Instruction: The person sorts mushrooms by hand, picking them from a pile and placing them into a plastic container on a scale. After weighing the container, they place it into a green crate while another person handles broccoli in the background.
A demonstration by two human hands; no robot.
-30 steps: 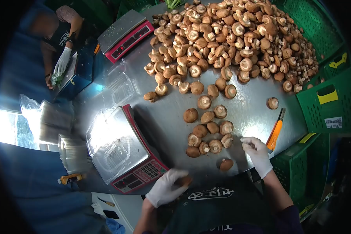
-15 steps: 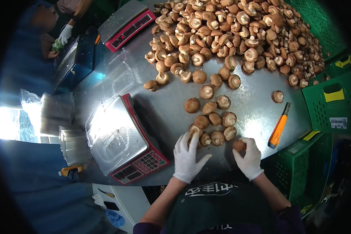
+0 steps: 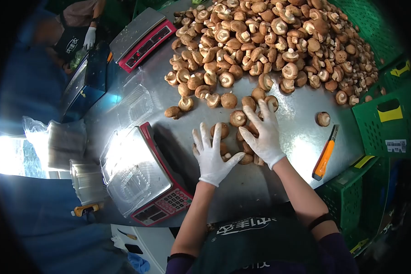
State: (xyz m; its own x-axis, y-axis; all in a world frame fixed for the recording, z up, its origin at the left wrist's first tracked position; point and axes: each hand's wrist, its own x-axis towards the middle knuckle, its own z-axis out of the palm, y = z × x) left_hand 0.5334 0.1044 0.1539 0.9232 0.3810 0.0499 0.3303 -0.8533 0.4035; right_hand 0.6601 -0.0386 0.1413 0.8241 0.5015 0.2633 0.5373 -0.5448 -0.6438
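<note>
My left hand (image 3: 213, 157), in a white glove, lies with fingers spread at the left side of a small group of loose shiitake mushrooms. A brown mushroom cap (image 3: 221, 130) shows by its fingertips. Over the right part of that group is my right hand (image 3: 264, 134), also gloved, with fingers stretched out and covering several caps. One shiitake with its pale underside up (image 3: 238, 118) sits between the two hands. Just beyond the right fingertips another shiitake (image 3: 272, 102) is partly hidden. Both hands touch or nearly touch the mushrooms, and neither visibly grips one.
A large shiitake pile (image 3: 269, 41) covers the table's far side. A red-edged scale (image 3: 141, 182) bearing clear plastic trays stands left, a second scale (image 3: 141, 39) behind. An orange utility knife (image 3: 325, 155) lies right, by green crates (image 3: 386, 123). Across the table is a co-worker's gloved hand (image 3: 90, 38).
My right hand has moved forward and left onto the loose mushrooms; the mushroom it held is no longer visible in it. My left hand has shifted slightly forward. The co-worker's gloved hand has moved right.
</note>
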